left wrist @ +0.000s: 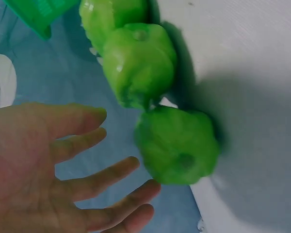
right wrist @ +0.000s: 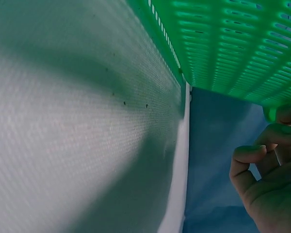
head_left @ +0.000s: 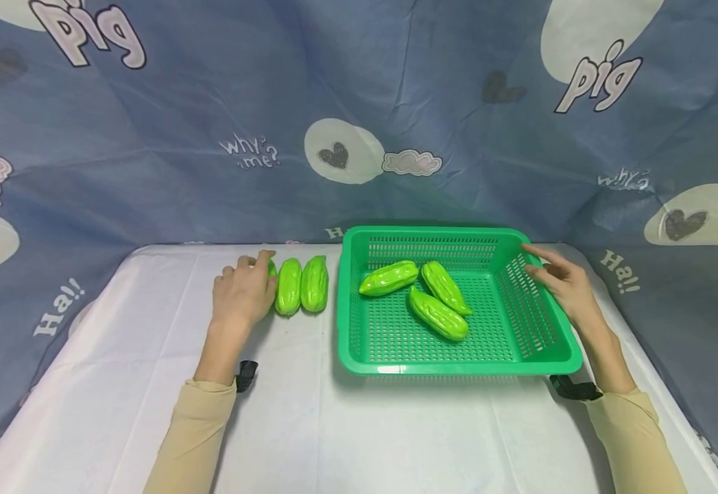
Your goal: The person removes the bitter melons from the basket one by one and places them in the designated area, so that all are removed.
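2 tan sleeves (head_left: 188, 439) nearest, we see the leftmost gourd (left wrist: 178, 145) on the counter (head_left: 414, 439), just right of the nearer left hand (head_left: 244, 291), whose fingers are spread, the gourd's long axis pointing away from us

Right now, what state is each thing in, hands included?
White cloth: spread, lightly creased.
Blue backdrop: hanging, wrinkled.
Green basket: upright, uncovered.
Three vegetables in basket: lying, whole.
Three vegetables on cloth: lying side by side.
Left hand: fingers spread, at the leftmost vegetable, touch unclear.
Right hand: at the basket's right rim, grip unclear.
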A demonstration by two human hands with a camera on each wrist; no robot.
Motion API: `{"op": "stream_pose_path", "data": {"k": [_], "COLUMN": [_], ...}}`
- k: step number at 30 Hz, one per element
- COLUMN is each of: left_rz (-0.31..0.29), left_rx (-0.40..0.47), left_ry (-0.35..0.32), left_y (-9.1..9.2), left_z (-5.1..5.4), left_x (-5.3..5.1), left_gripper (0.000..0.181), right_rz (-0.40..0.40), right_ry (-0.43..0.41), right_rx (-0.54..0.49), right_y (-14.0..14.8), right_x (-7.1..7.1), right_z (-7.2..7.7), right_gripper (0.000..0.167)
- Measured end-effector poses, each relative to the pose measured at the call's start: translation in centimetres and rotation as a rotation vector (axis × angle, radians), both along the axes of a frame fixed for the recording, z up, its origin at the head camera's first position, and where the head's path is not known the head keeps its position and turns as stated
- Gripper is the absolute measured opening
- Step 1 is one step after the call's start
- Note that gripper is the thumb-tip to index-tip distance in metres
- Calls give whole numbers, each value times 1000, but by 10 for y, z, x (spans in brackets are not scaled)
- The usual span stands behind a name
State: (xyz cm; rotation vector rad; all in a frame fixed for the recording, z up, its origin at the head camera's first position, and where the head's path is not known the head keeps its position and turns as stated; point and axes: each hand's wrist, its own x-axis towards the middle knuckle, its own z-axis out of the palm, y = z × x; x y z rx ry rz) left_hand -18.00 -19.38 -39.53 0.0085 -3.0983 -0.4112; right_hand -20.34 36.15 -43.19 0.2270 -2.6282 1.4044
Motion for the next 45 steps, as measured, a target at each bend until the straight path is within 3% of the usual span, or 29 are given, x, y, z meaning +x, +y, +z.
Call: {"op": "stream_pose_path", "data": {"k": [9,21,33,45], "left_rz": [-43,-147,-245,-324], "left_rx": [-4,-14,-64,-41], "left_ry": [95,330,430,479], "left_y": [24,64,106,141], "left_z": [11,18,11,8], "left_x": [10,18,27,34], "left_gripper": [50,39,37,34], "right_rz": [9,-5,8,-7], "right_ry": [15,14,13,8], "right_rx": [3,13,-12,3], "right_y": [1,1,-1,0], "right_x": [-1,0,0,-1], "right_z": [0,-2,0,-1], "right_gripper": [48,49,48,48]}}
